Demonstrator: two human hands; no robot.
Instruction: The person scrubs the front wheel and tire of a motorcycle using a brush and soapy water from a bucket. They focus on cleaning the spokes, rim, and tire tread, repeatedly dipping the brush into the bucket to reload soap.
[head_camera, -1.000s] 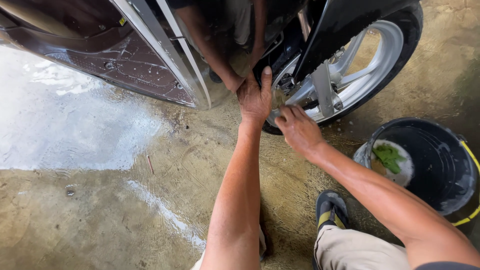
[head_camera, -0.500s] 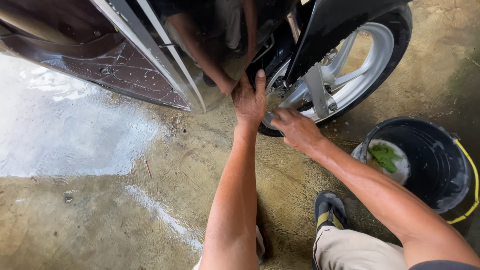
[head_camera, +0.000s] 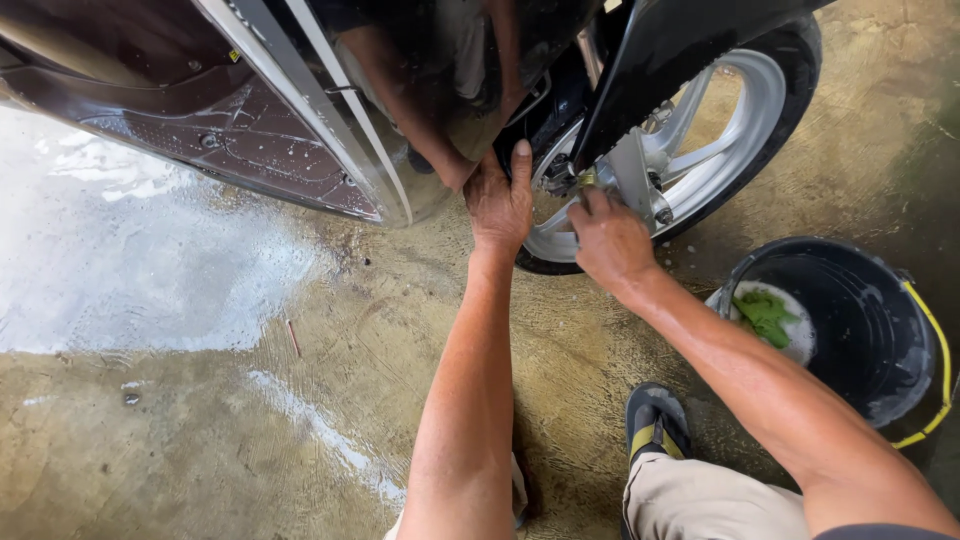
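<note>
Crouched low, the person presses the left hand (head_camera: 500, 200), fingers flat, against the scooter's dark body panel (head_camera: 300, 150) while the right hand (head_camera: 608, 238) pinches something small and yellowish at the silver wheel (head_camera: 720, 150) — a black bucket (head_camera: 870, 330), yellow-handled, holding a green cloth (head_camera: 765, 315), stands near.

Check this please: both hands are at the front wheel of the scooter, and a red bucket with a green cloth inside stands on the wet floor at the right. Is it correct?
Not quite: the bucket is black, not red, as the head view shows. The rest holds: the left hand and right hand are at the wheel, and the green cloth lies inside the bucket.
</note>
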